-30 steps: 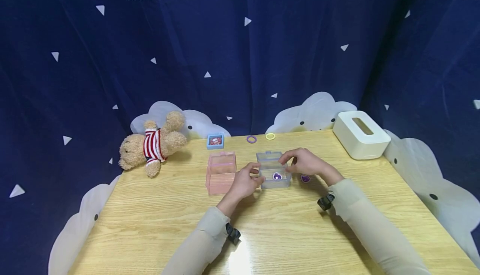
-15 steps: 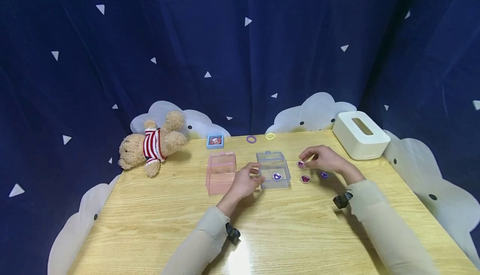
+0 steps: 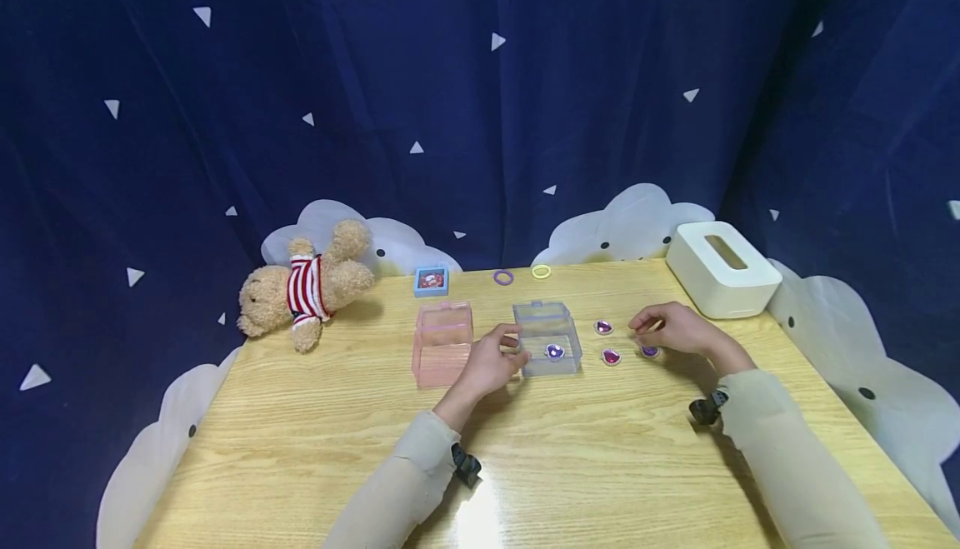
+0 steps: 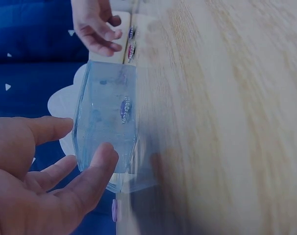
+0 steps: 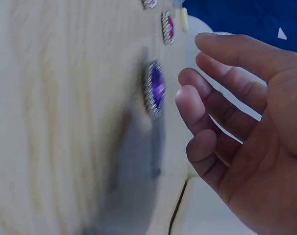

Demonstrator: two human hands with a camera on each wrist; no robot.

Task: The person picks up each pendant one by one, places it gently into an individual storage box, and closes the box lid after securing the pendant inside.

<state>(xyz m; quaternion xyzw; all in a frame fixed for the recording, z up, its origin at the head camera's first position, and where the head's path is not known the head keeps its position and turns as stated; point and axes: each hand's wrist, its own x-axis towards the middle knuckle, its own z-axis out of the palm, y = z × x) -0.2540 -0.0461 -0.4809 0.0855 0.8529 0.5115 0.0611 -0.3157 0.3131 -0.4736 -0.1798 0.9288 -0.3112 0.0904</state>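
A clear blue box (image 3: 549,341) stands with its lid raised, and a purple gem with a silvery beaded edge (image 3: 554,352) lies inside it. Beside its left wall is my left hand (image 3: 491,363), fingers loosely spread; whether they touch the box I cannot tell. My right hand (image 3: 678,331) hovers over another purple gem (image 5: 157,89), which lies on the table. The right wrist view shows those fingers relaxed, apart from the gem, with nothing in them. Two pinkish-red gems, one farther back (image 3: 603,327) and one nearer (image 3: 611,357), lie between the blue box and my right hand.
An opened pink box (image 3: 444,366) stands left of the blue one. Behind them lie a small blue-framed box (image 3: 431,281), a purple ring (image 3: 503,277) and a yellow ring (image 3: 541,272). A teddy bear (image 3: 307,292) lies at left; a white tissue box (image 3: 723,270) stands at right.
My right hand has moved right from above the blue box, past the farther red gem, to the purple gem, uncovering the red gems. My left hand has stayed in place.
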